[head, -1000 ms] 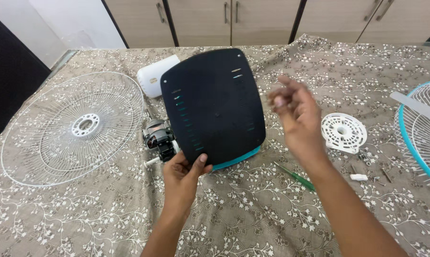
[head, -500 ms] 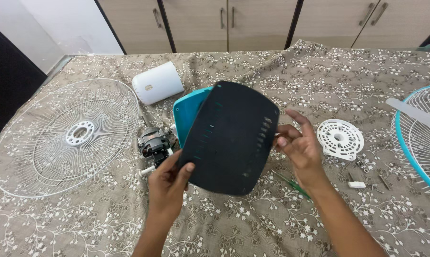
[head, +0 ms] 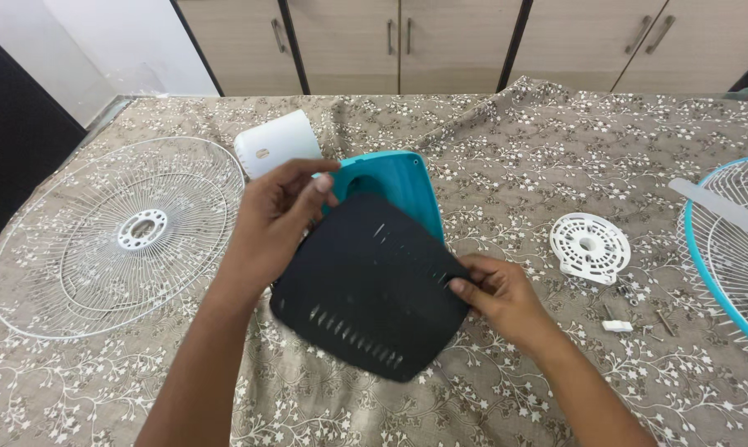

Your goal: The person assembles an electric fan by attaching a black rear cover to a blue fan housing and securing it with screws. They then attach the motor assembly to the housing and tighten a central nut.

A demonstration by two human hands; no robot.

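A black slotted base plate (head: 370,290) lies low over the table, held at two corners. My left hand (head: 270,219) grips its far-left corner from above, next to the teal base shell (head: 403,186) behind it. At the plate's right edge my right hand (head: 494,294) pinches it. The teal shell stands on the cloth just beyond the plate, partly covered by it. The motor seen earlier is hidden behind my left hand and the plate.
A white wire fan guard (head: 117,232) lies at the left. A white cylinder cover (head: 276,142) rests behind the shell. A white round slotted disc (head: 587,244), small loose parts (head: 630,314) and a teal-rimmed guard (head: 734,248) sit at the right. Cabinets line the back.
The black plate came off the teal shell and was turned and lowered toward me. My left hand moved from its near corner to its far-left corner. My right hand closed on its right edge.
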